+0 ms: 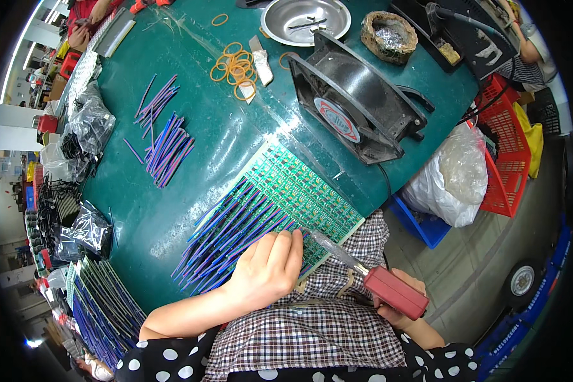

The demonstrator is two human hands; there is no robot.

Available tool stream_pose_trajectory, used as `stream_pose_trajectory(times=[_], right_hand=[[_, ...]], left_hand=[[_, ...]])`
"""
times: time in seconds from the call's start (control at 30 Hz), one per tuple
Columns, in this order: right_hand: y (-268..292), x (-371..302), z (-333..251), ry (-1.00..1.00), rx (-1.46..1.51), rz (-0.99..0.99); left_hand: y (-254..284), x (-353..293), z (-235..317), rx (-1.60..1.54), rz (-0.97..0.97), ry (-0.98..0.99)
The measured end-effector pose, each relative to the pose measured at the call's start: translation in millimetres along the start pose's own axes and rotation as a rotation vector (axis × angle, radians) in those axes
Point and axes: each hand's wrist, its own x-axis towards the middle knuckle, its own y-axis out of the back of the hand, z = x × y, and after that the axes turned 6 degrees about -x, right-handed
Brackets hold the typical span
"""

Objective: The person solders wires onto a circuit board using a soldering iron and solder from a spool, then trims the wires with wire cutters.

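Note:
A green circuit board panel (312, 191) lies at the table's near edge, with rows of small parts on it. Blue and purple wires (229, 235) run in rows across its left part and hang past its edge. My left hand (270, 264) rests over these wires, its fingers curled and pressed together; what they pinch is hidden beneath them. In my right hand (398, 312) is a dark red soldering gun (395, 293), gripped by its body. Its long tip points left and reaches the board close to my left fingertips.
Loose wires (169, 153) lie in piles at left. Rubber bands (237, 67), a metal bowl (305, 22), a black fan (356, 102) and a round crusted pot (388, 38) stand farther back. Wired boards (102, 305) are stacked at lower left. A red crate (503, 153) stands at right.

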Motion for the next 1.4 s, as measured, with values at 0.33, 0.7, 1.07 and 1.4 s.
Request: stream_pose_trajectory(times=[0.33,0.7,1.07,1.4], right_hand=[[4,-23,3,-0.325,0.386,-0.128],[-1,-17,-9,-0.637,0.648,0.227],[-4,-16,-12,-0.532,0.603,0.162],[-3,-15,-14,-0.542,0.637,0.171]], left_hand=[[0,-1,2,-0.051,0.021,0.046],[29,8,-69,-0.118,0.147,0.512],[10,-7,-148,-0.171,0.34,0.791],[21,-9,-157,-1.016,0.402,0.96]])
